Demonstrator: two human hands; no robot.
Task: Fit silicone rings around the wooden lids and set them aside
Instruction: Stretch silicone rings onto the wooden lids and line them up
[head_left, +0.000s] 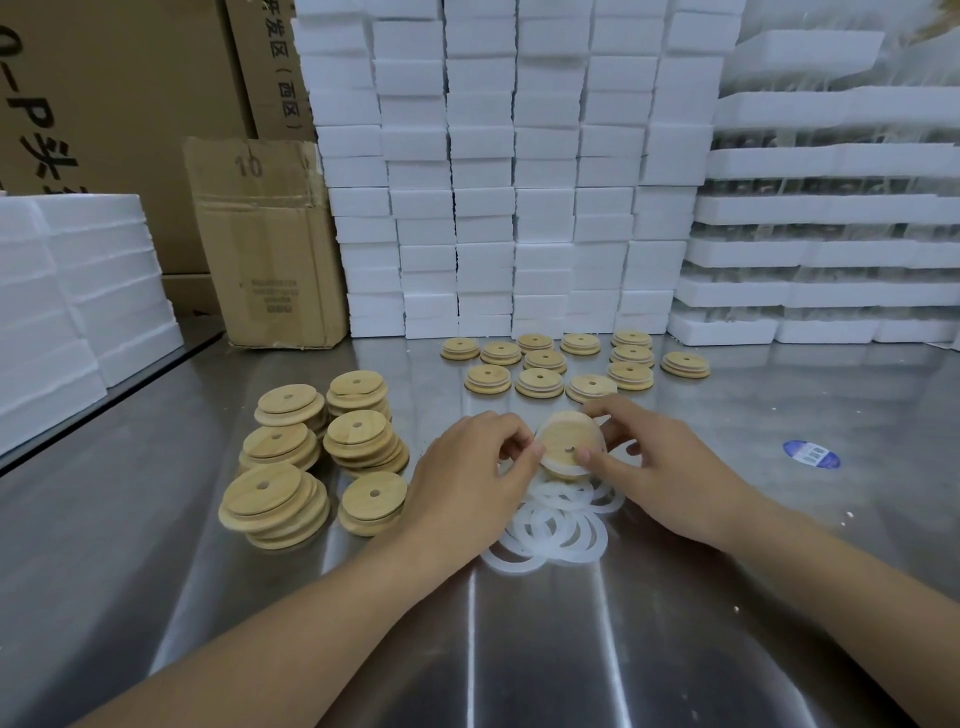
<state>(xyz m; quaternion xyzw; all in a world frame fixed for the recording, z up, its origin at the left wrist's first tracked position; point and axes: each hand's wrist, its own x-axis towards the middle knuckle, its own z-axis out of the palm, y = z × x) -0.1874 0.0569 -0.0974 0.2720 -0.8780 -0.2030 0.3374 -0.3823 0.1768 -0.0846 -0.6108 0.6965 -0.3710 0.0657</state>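
The steel bench (779, 545) shone, walled at twelve o'clock by stacked white foam blocks (519, 182), with a worn cardboard box (270, 244) at ten. The left hand (467, 467) and right hand (660, 467) both pinched one tilted wooden lid (566, 441) just above a heap of silicone rings (556, 525). Lid stacks (311, 452) stood at nine o'clock. Single lids (571, 358) lay spread at twelve, and a blue sticker (810, 454) at three.

All you get of me here is my left hand (467, 467) and right hand (670, 467), both bare, plus my left forearm (311, 613) and right forearm (831, 587), uncovered right to the edge of the shot. My nails are plain and trimmed short; the right thumbnail (584, 456) shows it best.
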